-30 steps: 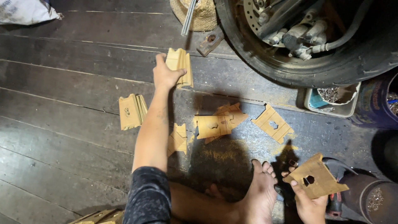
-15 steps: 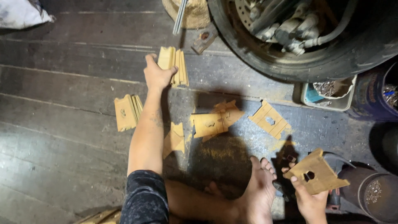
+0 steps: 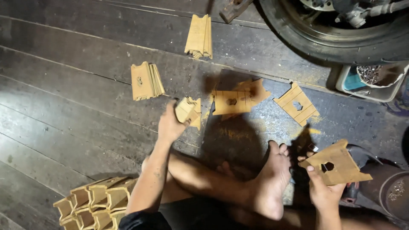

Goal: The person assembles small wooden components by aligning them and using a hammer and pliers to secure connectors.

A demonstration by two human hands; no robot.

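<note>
Gripping small wood stack (image 3: 188, 111), left hand (image 3: 170, 125) closed; right hand (image 3: 322, 191) clasping holed board (image 3: 336, 164), narrow end up-right.

A small stack of tan wooden cut-outs (image 3: 188, 111) sits tilted on the dark floorboards at centre frame, gripped from the left. At lower right, a single flat trapezoid wooden plate (image 3: 336, 164) with a central hole is held up, slightly tilted

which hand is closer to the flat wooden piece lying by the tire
The right hand. It holds another wooden piece low at the right, below the flat piece. The left hand is farther left, grasping a small stack.
</note>
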